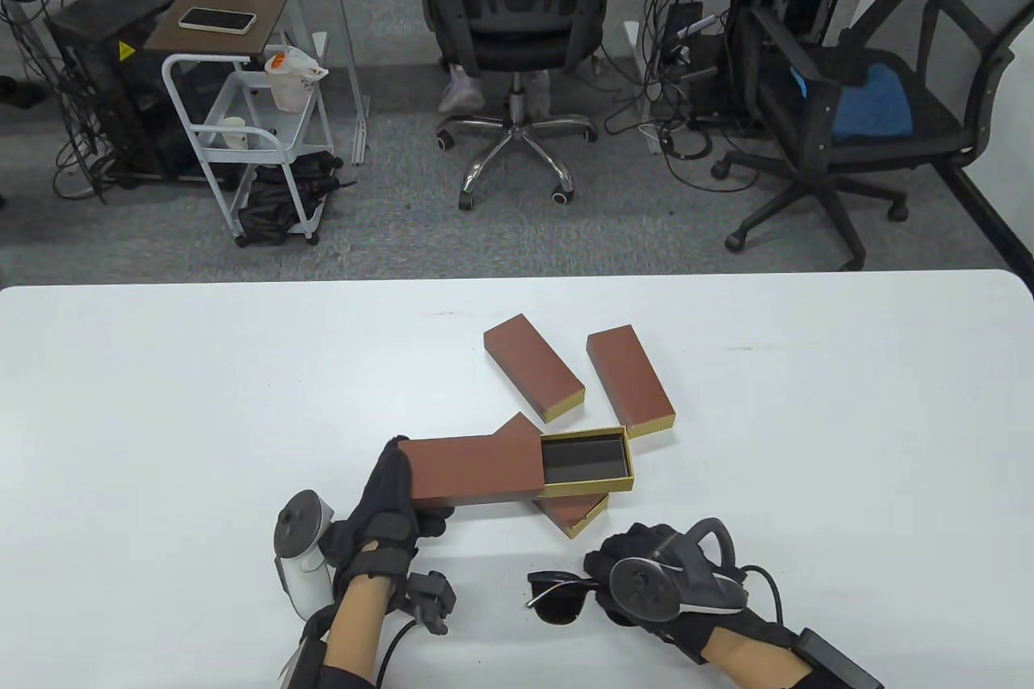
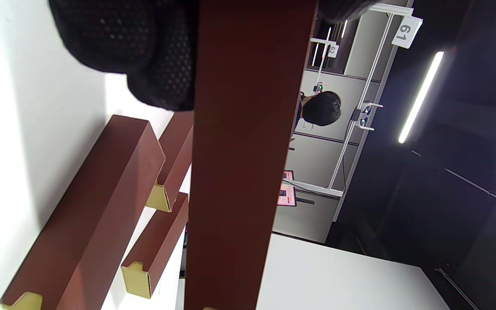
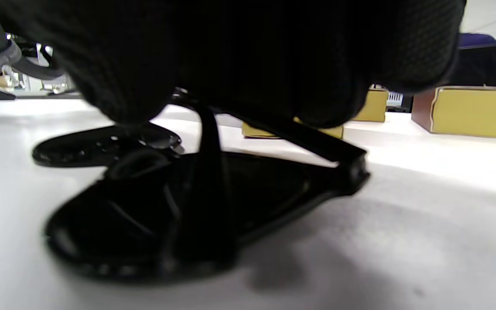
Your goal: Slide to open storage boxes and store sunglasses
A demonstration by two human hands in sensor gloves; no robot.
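My left hand grips the left end of a brown slide box, held a little above the table; its sleeve fills the left wrist view. The gold-edged inner tray is slid out to the right, dark-lined and empty. My right hand rests on black sunglasses lying on the table near the front edge. In the right wrist view my fingers press on the sunglasses' temple arms above the lenses.
Two closed brown boxes lie behind the open one, and a third lies partly under it. The white table extends left and right. Office chairs and a cart stand beyond the far edge.
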